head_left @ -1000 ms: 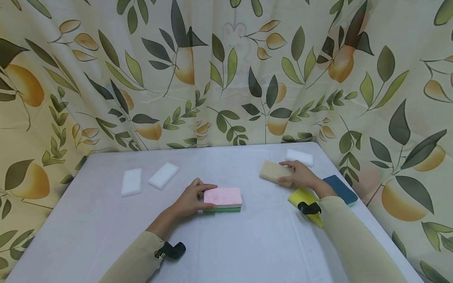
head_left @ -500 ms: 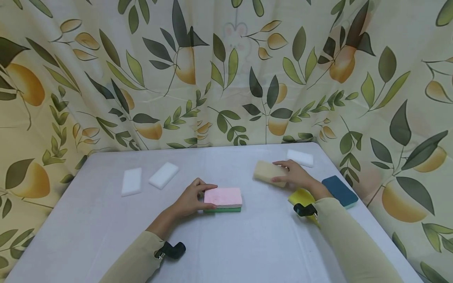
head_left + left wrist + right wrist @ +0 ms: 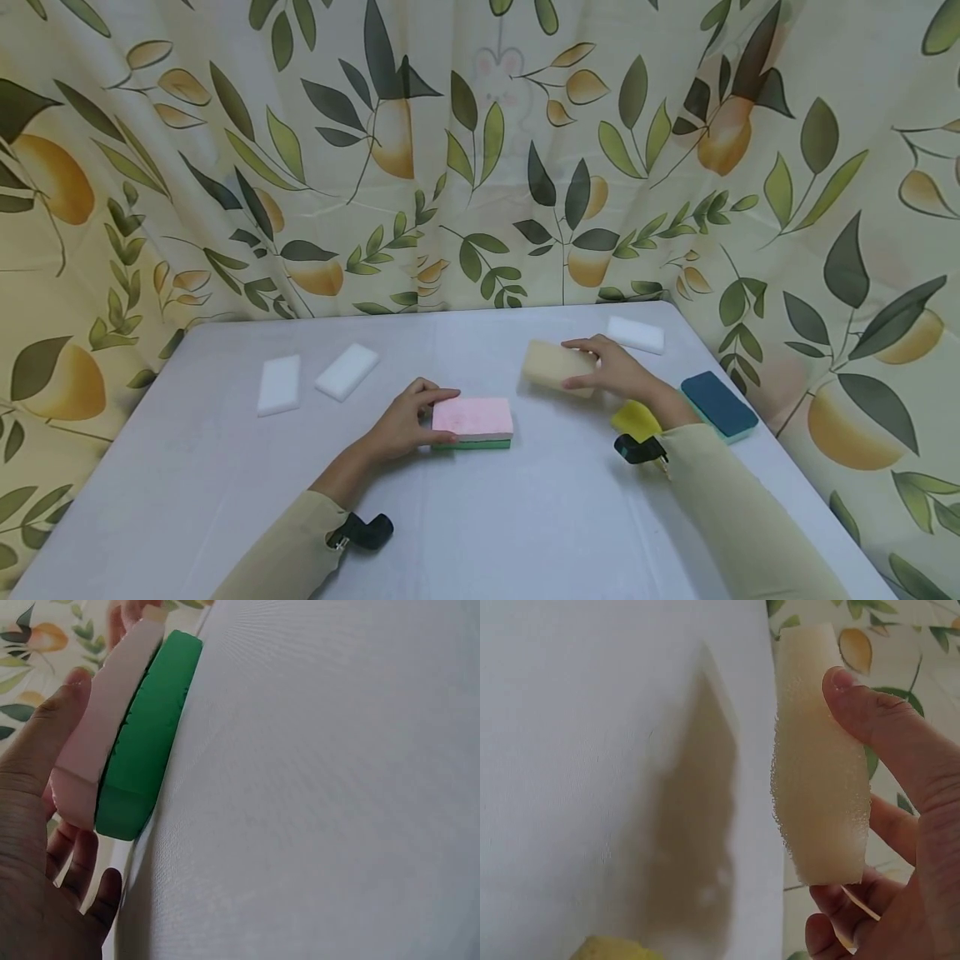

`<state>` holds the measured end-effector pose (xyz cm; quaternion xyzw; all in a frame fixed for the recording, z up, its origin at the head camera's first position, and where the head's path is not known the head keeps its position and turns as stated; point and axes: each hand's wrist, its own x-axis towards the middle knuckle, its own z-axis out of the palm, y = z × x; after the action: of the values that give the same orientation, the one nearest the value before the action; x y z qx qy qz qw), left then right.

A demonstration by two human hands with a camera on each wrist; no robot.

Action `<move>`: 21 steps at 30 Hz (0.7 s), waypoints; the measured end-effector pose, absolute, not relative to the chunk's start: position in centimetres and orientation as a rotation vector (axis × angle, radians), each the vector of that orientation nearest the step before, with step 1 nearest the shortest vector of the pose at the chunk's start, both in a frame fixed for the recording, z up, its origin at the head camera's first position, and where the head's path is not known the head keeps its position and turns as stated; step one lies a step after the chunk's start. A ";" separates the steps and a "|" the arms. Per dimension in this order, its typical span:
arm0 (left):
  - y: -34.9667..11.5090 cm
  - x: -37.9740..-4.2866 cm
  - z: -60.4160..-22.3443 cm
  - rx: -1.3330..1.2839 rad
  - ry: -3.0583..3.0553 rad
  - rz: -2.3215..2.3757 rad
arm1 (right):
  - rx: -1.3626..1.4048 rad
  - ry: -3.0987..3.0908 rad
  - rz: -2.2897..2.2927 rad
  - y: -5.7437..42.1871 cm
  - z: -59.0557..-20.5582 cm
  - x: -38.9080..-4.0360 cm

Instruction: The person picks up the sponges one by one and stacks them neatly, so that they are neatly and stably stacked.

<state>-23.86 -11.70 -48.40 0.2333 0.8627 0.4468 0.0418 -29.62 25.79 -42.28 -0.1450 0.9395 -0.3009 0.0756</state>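
Observation:
In the middle of the table a pink sponge (image 3: 471, 417) lies on top of a green sponge (image 3: 472, 445). My left hand (image 3: 401, 421) grips the pink one at its left end, thumb on the near side and fingers on the far side. In the left wrist view the green sponge (image 3: 150, 735) sits flat under the pink sponge (image 3: 109, 724). To the right, my right hand (image 3: 618, 369) pinches a beige sponge (image 3: 557, 365) between thumb and fingers. The right wrist view shows that beige sponge (image 3: 821, 765) raised above the tabletop, its shadow apart from it.
Two white sponges (image 3: 279, 386) (image 3: 347, 372) lie at the left back. Another white sponge (image 3: 636, 334) is at the right back. A yellow sponge (image 3: 636, 419) lies partly under the right forearm, beside a dark blue sponge (image 3: 718, 406) near the table's right edge. A patterned curtain (image 3: 480, 208) hangs behind.
My right hand has carried the beige sponge leftward, toward the pink and green stack. The left hand stays where it was on the pink sponge.

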 end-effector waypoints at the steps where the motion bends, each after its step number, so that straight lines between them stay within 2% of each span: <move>1: -11.7 -23.9 -48.4 0.717 2.638 1.372 | -0.442 2.818 -0.899 25.6 -42.2 -29.5; 21: -12.1 -23.7 -48.6 0.728 2.637 1.382 | -0.534 2.818 -0.928 22.8 -41.0 -27.8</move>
<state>-23.70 -12.12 -48.61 0.2373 0.8597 0.4506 0.0384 -27.76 22.83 -40.99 -0.1768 0.9329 -0.3072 0.0637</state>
